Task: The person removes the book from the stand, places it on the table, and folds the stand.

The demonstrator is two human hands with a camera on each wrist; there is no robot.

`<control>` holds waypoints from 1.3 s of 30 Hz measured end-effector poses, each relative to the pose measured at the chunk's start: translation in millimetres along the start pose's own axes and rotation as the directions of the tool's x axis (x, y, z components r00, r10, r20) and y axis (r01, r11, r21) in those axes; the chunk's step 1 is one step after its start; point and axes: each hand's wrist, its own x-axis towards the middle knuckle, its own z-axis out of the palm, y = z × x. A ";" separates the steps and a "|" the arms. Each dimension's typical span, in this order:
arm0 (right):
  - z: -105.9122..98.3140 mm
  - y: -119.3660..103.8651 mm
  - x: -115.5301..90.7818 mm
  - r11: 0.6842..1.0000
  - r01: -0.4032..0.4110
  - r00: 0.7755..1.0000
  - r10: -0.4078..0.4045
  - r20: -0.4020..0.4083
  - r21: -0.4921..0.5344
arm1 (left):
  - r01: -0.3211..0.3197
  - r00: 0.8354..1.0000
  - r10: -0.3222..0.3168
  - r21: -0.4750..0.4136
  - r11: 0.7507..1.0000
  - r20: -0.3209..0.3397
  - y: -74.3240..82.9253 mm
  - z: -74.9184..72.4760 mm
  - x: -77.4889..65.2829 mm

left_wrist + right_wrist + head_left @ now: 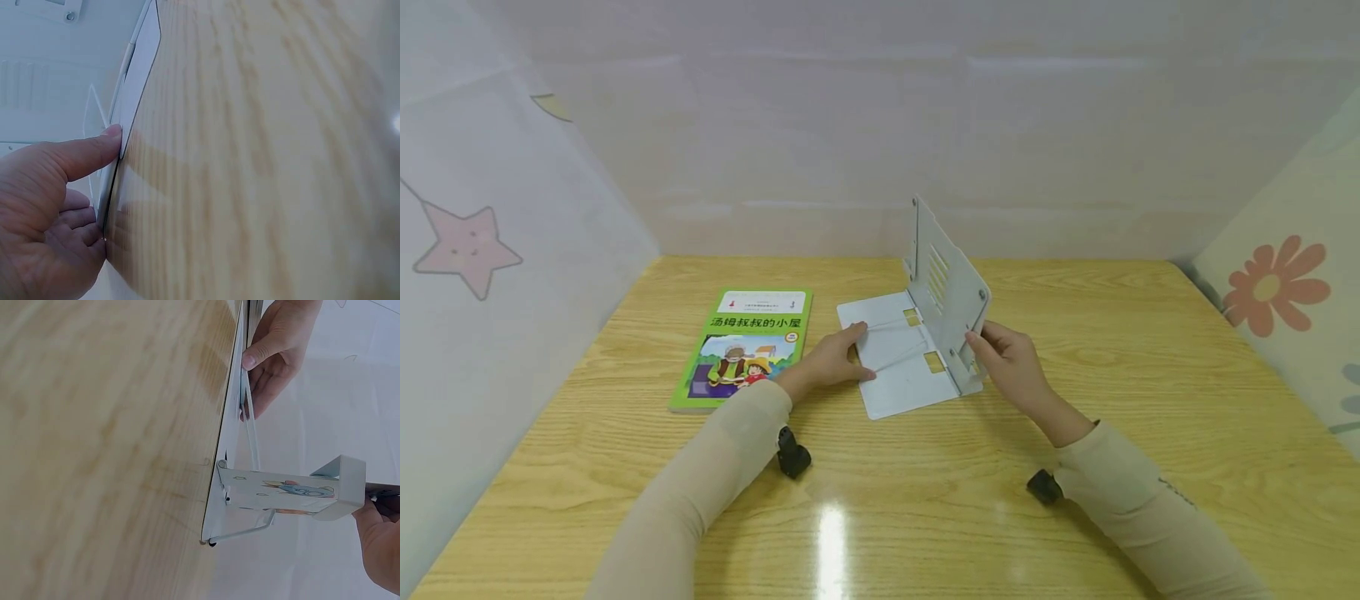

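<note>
A white metal book stand (891, 387) stands unfolded on the table, its base plate lying low and its slotted panel (951, 279) raised on the right. My left hand (831, 357) holds the left side of the base, thumb and index finger apart by the ends of a thin wire support (901, 358). In the left wrist view the thumb (94, 153) presses at the plate's edge. My right hand (1011, 367) pinches the near edge of the raised panel, thumb on the side facing left; its other fingers are partly hidden behind. Coloured drawings (306, 489) show on the panel's other face.
Left of the stand lies a green picture book (741, 350), cover up, partly overlapped by the left forearm. The wooden table (1105, 333) meets pale cloth walls at the back and sides. Black wrist cameras (792, 454) sit at both cuffs.
</note>
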 end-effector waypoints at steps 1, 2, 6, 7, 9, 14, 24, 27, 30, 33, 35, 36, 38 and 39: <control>-0.2 -0.2 -0.1 1.000 0.003 1.000 -0.003 0.001 -0.003 | 0.003 1.000 -0.003 0.002 1.000 0.003 -0.1 -0.1 0.3; -0.2 -0.3 -0.1 1.000 0.006 1.000 -0.006 0.002 -0.004 | 0.007 1.000 -0.007 0.005 1.000 0.005 -0.2 0.0 0.7; -0.4 -1.0 0.2 1.000 0.014 1.000 -0.014 0.007 -0.007 | 0.014 1.000 -0.014 -0.009 1.000 0.013 -0.2 -0.2 0.6; -0.3 -1.2 0.3 1.000 0.015 1.000 -0.014 0.008 -0.006 | 0.015 1.000 -0.015 -0.016 1.000 0.016 -0.3 -0.4 0.6; -0.3 -1.4 0.5 1.000 0.013 1.000 -0.013 0.008 -0.005 | 0.019 1.000 -0.018 -0.027 0.999 0.022 -0.9 -0.6 0.5; 0.0 -1.6 0.6 1.000 0.004 1.000 -0.004 0.013 0.002 | 0.009 1.000 -0.008 -0.022 1.000 0.025 -2.1 -0.9 0.6; 0.3 -1.7 0.4 1.000 -0.013 1.000 0.013 0.013 0.005 | 0.007 1.000 -0.007 0.005 1.000 0.023 -1.7 -0.2 1.6; 0.5 -0.5 0.1 1.000 -0.009 1.000 0.009 0.009 0.007 | 0.009 1.000 -0.009 0.004 1.000 0.022 -1.9 0.2 1.7; 1.6 0.3 0.6 1.000 0.002 1.000 -0.002 0.004 0.019 | 0.012 1.000 -0.012 -0.004 1.000 0.019 -2.2 0.5 2.0; 2.8 -0.7 1.1 1.000 0.006 1.000 -0.006 0.007 0.026 | 0.021 1.000 -0.021 -0.014 1.000 0.017 -2.1 0.5 2.0; 3.7 -1.3 1.4 1.000 0.006 1.000 -0.006 0.009 0.023 | 0.019 1.000 -0.019 -0.022 1.000 0.017 -2.0 0.4 1.7; 4.2 -1.9 1.5 1.000 0.006 1.000 -0.006 0.009 0.018 | 0.019 1.000 -0.019 -0.025 0.999 0.017 -1.8 0.2 1.4; 5.3 -2.8 1.5 1.000 0.007 1.000 -0.008 0.009 0.016 | 0.019 1.000 -0.019 -0.032 0.999 0.018 -1.7 0.1 1.2; 6.0 -3.7 1.7 1.000 0.014 1.000 -0.014 0.011 0.010 | 0.020 1.000 -0.020 -0.035 0.999 0.017 -1.9 0.0 1.2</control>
